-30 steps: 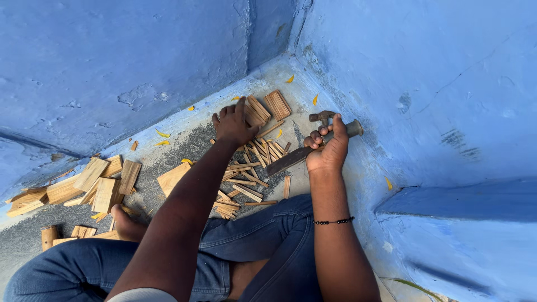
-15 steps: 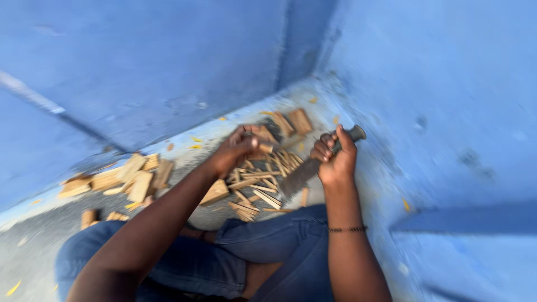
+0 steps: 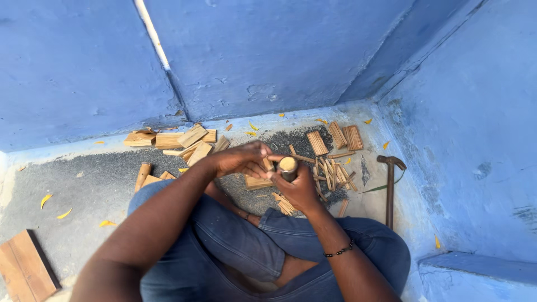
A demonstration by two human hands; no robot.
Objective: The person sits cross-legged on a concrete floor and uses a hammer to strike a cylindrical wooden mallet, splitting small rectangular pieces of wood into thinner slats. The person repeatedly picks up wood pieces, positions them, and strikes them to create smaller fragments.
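Observation:
My right hand [image 3: 299,187] grips a short upright cylinder [image 3: 288,165] with a pale round top, held above my lap. My left hand [image 3: 241,159] rests against that top, its fingers pinching a thin wooden sliver [image 3: 267,164]. A hammer [image 3: 389,187] with a dark handle lies on the floor to the right, away from both hands. Split wooden sticks [image 3: 333,174] are scattered just beyond my hands. A flat wooden piece [image 3: 257,182] lies under my hands.
Flat wooden blocks [image 3: 179,140] are piled at the back left, more blocks [image 3: 335,137] at the back right. A brown plank [image 3: 25,271] lies at the lower left. Blue walls [image 3: 475,112] close in behind and to the right. Yellow leaves [image 3: 56,207] dot the grey floor.
My right hand has let go of the hammer, which now lies on the floor. It now holds the cylinder, and my left hand has come to its top. The view has shifted.

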